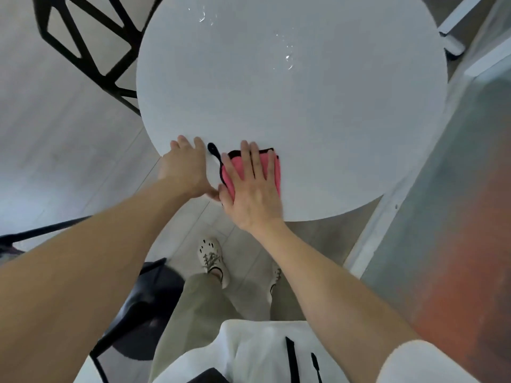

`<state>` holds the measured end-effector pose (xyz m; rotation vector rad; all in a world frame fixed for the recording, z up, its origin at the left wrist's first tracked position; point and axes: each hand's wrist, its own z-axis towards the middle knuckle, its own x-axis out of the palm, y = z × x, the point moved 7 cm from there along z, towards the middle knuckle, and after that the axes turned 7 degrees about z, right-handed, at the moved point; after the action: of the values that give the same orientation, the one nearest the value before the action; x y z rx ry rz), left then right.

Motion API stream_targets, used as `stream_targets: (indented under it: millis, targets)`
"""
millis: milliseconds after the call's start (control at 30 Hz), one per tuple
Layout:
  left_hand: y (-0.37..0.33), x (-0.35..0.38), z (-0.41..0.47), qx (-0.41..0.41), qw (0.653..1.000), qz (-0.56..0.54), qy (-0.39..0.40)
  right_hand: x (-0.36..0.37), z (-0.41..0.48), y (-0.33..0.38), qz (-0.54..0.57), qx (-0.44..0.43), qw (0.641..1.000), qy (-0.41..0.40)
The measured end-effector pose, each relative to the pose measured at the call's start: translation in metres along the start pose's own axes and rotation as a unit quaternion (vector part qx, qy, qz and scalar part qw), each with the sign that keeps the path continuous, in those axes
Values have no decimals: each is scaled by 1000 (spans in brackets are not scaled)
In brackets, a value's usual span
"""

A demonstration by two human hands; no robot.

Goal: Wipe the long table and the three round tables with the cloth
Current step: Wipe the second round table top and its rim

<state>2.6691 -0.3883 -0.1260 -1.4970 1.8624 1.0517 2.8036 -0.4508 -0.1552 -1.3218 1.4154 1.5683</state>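
A white round table (304, 106) fills the upper middle of the head view. A folded pink cloth (272, 168) with a black hem and a black hanging loop lies near the table's front edge. My right hand (253, 189) lies flat on the cloth with straight fingers, pressing it onto the tabletop. My left hand (185, 167) rests on the table's front-left edge just beside the cloth, fingers over the rim. Small wet streaks glint on the far part of the tabletop.
A black frame chair (91, 51) stands at the table's far left. Another dark chair (143, 305) is by my left leg. A white-framed glass partition (456, 161) runs along the right. White furniture legs (453, 31) show at the top right.
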Motion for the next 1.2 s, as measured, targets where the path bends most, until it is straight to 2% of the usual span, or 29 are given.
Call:
stream_targets:
  millis: [67,133,200,267,333,400,433,467,533,567,633,733,767,800,900,967,1000,1033,1100,1133,1200]
  targets:
    - [1,-1,-1,-2,1000,-20,-7,-1,-3,-7,-3,-91,996,22]
    - [4,0,-5,-1,999,-34,-5,-7,-9,-47,-15,-166,985,35]
    - [6,1,-8,0,999,-45,-8,-28,-10,-108,-30,-164,986,28]
    - [7,4,-10,-2,998,-60,-13,-55,6,-173,-51,-70,996,2]
    - [11,5,-12,-11,997,-80,-18,-71,30,-207,-53,94,993,-44]
    - [11,3,-13,-11,996,-91,-15,-67,47,-183,-31,225,970,-88]
    - [10,4,-14,-11,996,-92,-13,-58,50,-151,-30,224,969,-96]
    - [10,4,-14,-13,995,-93,-14,-44,49,-110,-33,176,980,-82]
    - [10,6,-13,-19,995,-95,-21,-10,32,-26,-23,-8,1000,2]
    - [10,8,-11,-21,994,-99,-29,1,21,0,-17,-91,995,45]
    - [11,9,-9,-23,992,-113,-46,7,12,9,-3,-220,971,89]
    - [9,13,-12,-23,993,-115,-24,-2,19,-36,-39,-382,914,129]
    - [8,12,-12,-24,993,-115,-22,-12,35,-59,-59,-393,907,138]
    - [8,11,-12,-25,993,-115,-22,-23,58,-81,-67,-363,920,129]
    - [7,8,-10,-22,992,-118,-27,-51,121,-123,-67,-129,989,34]
    - [8,7,-11,-17,991,-129,-26,-45,127,-111,-64,5,998,-13]
    - [8,9,-11,-21,990,-138,-28,-38,119,-95,-60,27,998,-22]
    - [10,10,-11,-23,988,-146,-32,-30,107,-76,-56,4,998,-13]
    - [12,12,-12,-12,986,-159,-37,-11,68,-41,-51,-154,985,62]
    - [13,14,-14,-10,986,-164,-38,-6,48,-32,-52,-243,963,100]
    - [22,17,-21,-50,982,-176,-47,-2,20,-30,-56,-356,919,160]
